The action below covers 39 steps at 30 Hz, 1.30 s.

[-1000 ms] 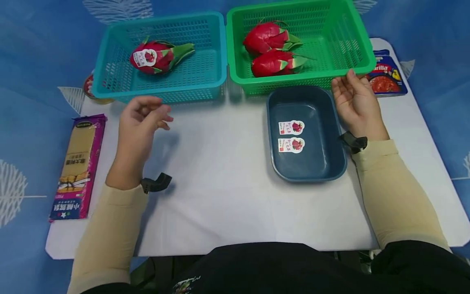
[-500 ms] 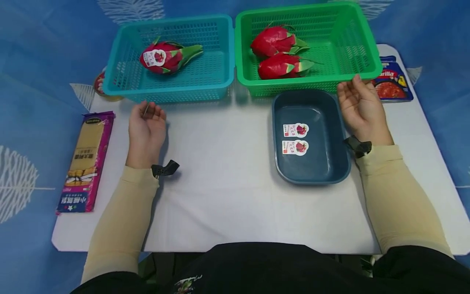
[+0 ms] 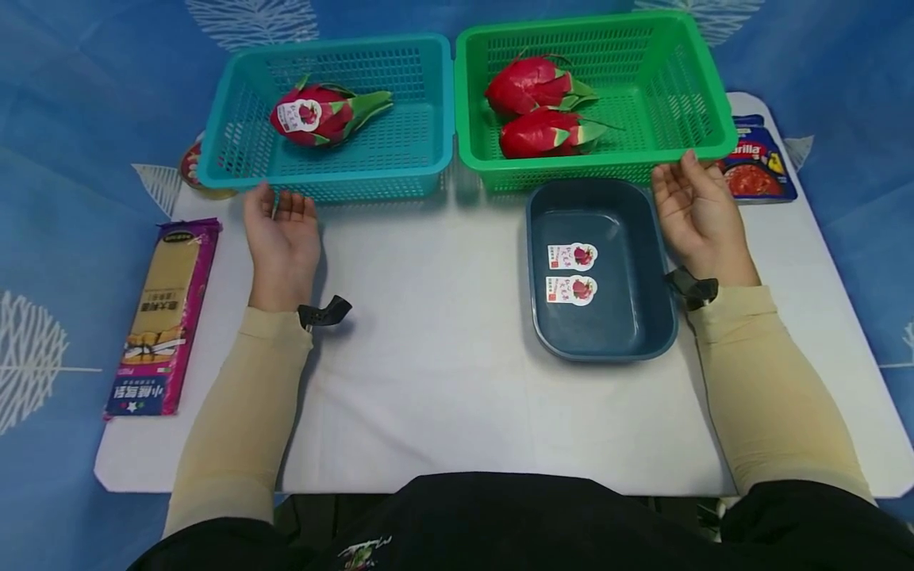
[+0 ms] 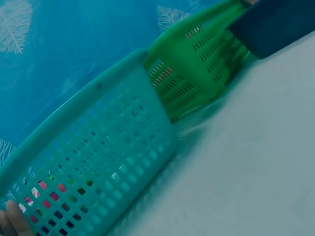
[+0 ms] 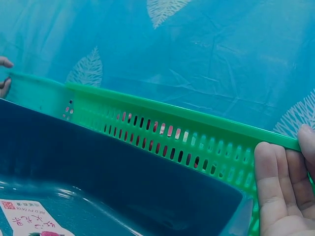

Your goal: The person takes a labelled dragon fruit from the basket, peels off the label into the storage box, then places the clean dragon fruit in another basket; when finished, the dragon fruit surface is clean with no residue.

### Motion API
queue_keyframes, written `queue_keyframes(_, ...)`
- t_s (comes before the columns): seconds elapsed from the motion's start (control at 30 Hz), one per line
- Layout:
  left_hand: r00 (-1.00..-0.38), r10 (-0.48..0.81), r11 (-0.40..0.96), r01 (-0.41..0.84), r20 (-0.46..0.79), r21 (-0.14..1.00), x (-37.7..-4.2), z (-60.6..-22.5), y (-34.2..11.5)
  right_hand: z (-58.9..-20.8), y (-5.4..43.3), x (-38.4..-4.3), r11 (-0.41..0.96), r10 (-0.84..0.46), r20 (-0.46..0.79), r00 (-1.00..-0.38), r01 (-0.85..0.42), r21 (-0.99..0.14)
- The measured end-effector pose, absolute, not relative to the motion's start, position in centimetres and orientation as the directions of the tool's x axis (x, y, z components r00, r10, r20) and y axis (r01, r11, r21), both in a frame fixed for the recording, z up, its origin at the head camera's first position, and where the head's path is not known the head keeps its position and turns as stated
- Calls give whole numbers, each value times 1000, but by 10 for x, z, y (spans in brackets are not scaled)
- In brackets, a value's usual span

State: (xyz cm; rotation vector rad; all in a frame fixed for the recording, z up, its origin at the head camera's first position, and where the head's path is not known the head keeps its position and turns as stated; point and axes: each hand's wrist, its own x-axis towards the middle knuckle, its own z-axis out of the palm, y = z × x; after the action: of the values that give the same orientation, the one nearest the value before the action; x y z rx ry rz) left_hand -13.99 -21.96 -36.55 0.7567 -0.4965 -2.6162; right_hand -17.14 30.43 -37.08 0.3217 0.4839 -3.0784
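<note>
While both relaxed, left hand (image 3: 282, 234) touches teal basket (image 3: 236, 170), right hand (image 3: 694, 212) green basket (image 3: 703, 147), crosswise.

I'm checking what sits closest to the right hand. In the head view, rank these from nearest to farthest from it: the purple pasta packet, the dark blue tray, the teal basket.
From the right hand:
1. Dark blue tray, right beside the hand, on its inner side.
2. Teal basket, across the table at the far left.
3. Purple pasta packet, at the table's left edge.

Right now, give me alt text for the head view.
Both hands rest open on a white table: left hand by a teal basket, right hand touching a green basket, beside a dark blue tray.
</note>
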Motion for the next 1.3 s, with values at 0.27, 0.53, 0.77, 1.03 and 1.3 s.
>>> queue_keyframes(0.27,-769,-471,-853,271,-432,446,-149,-365,-212,-372,305,-171,-952,19,-197,-980,42,-303)
queue_keyframes(0.53,-772,-474,-856,293,-424,426,-149,-367,-213,-370,304,-170,-950,15,-200,-980,48,-308)
queue_keyframes(0.77,-775,-472,-860,300,-420,413,-150,-366,-216,-370,305,-170,-949,19,-214,-977,50,-312)
queue_keyframes(1.03,-771,-482,-855,312,-416,413,-151,-367,-218,-371,304,-169,-950,15,-209,-978,51,-307)
queue_keyframes(1.3,-787,-469,-861,306,-401,406,-150,-367,-214,-370,304,-169,-949,15,-199,-980,49,-311)
